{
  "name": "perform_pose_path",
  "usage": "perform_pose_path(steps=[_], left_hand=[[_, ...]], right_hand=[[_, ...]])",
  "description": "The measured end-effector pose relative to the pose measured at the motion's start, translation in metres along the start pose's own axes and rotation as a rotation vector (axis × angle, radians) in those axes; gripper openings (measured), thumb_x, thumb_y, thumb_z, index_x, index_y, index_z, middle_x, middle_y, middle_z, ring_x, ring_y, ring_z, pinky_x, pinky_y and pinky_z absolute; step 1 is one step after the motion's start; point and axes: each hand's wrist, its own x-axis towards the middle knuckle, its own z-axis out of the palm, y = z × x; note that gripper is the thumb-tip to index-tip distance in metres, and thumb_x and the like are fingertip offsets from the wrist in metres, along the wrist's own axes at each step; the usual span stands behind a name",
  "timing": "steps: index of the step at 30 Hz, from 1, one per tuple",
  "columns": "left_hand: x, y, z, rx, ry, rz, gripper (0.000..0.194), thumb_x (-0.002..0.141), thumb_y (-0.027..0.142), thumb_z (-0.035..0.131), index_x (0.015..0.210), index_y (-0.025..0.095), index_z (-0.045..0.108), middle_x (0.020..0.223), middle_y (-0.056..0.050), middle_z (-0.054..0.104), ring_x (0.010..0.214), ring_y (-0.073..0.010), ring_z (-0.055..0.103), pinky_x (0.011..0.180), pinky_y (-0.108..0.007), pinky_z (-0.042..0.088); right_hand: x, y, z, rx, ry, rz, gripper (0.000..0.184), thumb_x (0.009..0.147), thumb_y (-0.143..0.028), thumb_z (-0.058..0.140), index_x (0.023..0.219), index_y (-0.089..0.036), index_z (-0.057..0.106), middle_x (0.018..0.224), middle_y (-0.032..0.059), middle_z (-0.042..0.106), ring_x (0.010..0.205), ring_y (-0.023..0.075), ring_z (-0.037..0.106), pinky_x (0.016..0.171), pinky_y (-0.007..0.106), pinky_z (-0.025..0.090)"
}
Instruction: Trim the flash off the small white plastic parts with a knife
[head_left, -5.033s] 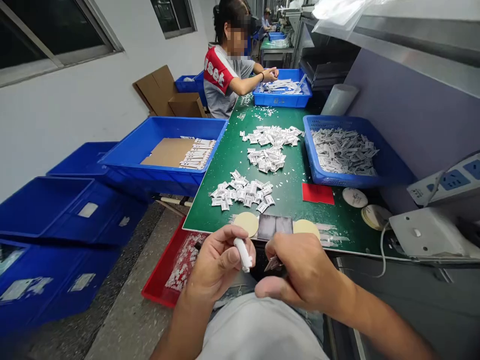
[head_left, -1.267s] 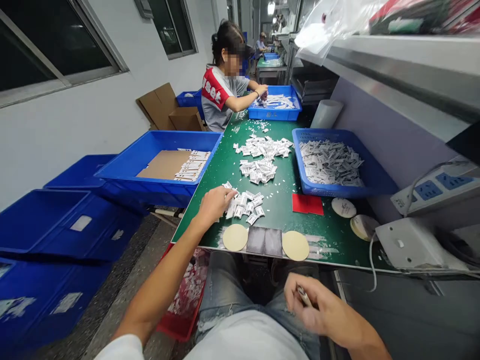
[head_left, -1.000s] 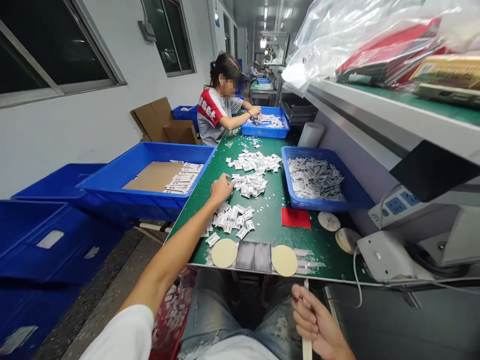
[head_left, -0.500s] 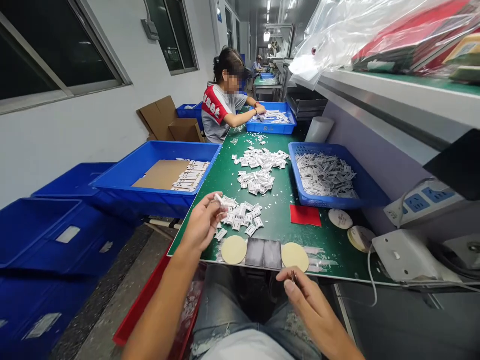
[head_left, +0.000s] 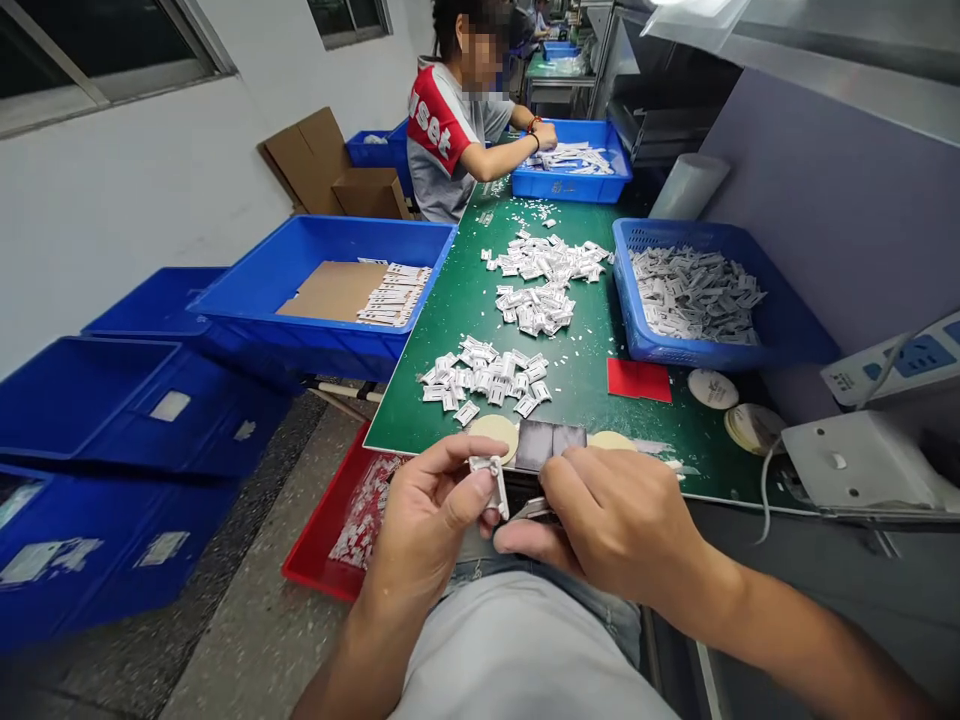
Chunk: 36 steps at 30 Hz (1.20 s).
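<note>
Judging by its look, we expect the small white piece [head_left: 500, 492] to be light and stiff, smooth enough to slip, with thin edges that may chip, so its broad face suits a pinch. Just off the near edge of the green table [head_left: 401, 425], our left hand [head_left: 427, 515] pinches it narrowly between thumb and fingers, while our right hand [head_left: 619, 525] curls around a thin tool [head_left: 534, 508] just beside it.

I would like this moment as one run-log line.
left hand: pinches white plastic part; right hand: holds thin metallic tool nearby; ahead: part piles on green table
</note>
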Motion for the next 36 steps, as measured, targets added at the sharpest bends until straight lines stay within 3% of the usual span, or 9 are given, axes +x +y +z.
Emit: perform_pose_path(steps=[11,27,30,33,36], left_hand=[[-0.003,0.005,0.003,0.124,0.060,-0.026,0.020,0.070,0.030,0.075,0.085,0.018,0.072,0.055,0.002,0.057,0.043,-0.0081,0.047,0.041,-0.019,0.036],[-0.004,0.004,0.007,0.088,0.072,-0.058,0.018,0.073,0.028,0.074,0.088,0.019,0.070,0.056,0.002,0.056,0.046,-0.0081,0.047,0.044,-0.019,0.039],[-0.006,0.005,0.010,0.111,0.099,-0.030,0.016,0.077,0.027,0.072,0.091,0.021,0.069,0.060,0.003,0.056,0.047,-0.0078,0.047,0.044,-0.018,0.038],[-0.009,0.007,0.013,0.202,0.138,0.036,0.017,0.080,0.028,0.070,0.097,0.023,0.069,0.067,0.002,0.057,0.056,-0.0094,0.051,0.050,-0.019,0.041],[-0.011,0.007,0.014,0.232,-0.004,0.080,0.029,0.083,0.040,0.066,0.106,0.023,0.068,0.091,-0.004,0.062,0.075,-0.0149,0.055,0.067,-0.024,0.045]], right_hand=[[0.001,0.001,0.000,-0.099,-0.017,0.004,0.055,0.091,-0.067,0.034,0.062,-0.022,0.047,0.052,-0.0004,0.042,0.049,0.0160,0.032,0.052,0.032,0.015],[-0.006,0.000,0.003,-0.076,0.036,0.001,0.053,0.091,-0.062,0.040,0.058,-0.021,0.045,0.048,-0.0016,0.039,0.047,0.0144,0.027,0.051,0.031,0.014],[-0.006,0.001,0.006,0.168,-0.022,0.047,0.052,0.091,-0.062,0.042,0.062,-0.020,0.047,0.050,-0.0024,0.042,0.047,0.0121,0.029,0.050,0.030,0.017],[-0.005,0.001,0.005,0.660,-0.172,0.180,0.038,0.094,-0.050,0.047,0.075,-0.018,0.052,0.056,-0.0052,0.044,0.049,0.0092,0.033,0.049,0.025,0.023],[-0.002,-0.001,0.000,1.113,-0.353,0.371,0.024,0.098,-0.034,0.042,0.082,-0.018,0.052,0.060,-0.0072,0.040,0.051,0.0073,0.033,0.050,0.020,0.028]])
